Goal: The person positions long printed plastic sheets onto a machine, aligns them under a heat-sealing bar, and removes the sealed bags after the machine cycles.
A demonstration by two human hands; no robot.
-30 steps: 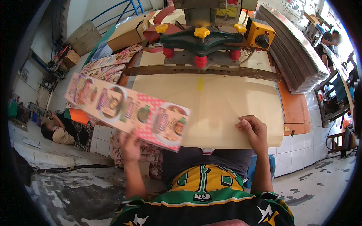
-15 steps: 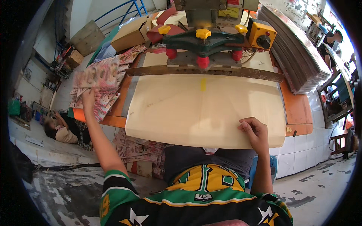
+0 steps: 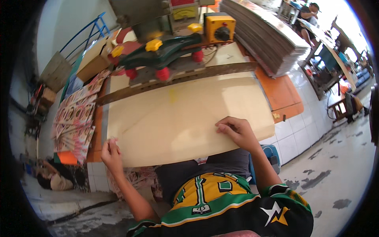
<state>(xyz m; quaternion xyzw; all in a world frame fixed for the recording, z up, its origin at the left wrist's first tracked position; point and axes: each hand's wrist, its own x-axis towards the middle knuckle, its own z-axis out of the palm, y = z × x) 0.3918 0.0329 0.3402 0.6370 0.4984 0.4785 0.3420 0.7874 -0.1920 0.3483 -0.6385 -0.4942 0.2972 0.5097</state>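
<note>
A broad cream sheet (image 3: 177, 126) lies before the metal bar (image 3: 221, 71) of a green-armed press (image 3: 162, 57).
By its near left corner, the left hand (image 3: 111, 156) has its fingers bent in; the right hand (image 3: 237, 132), loosely curled, is over its right half. From here I can't tell whether either grips anything. Printed cards (image 3: 77, 114) lie heaped to the left.

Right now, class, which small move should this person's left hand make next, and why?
Perhaps the left hand should lightly pinch the left edge of the cream sheet to steady it: this hand is right by that edge, the right hand is over the sheet's right half, and both are clear of the long metal bar.
</note>
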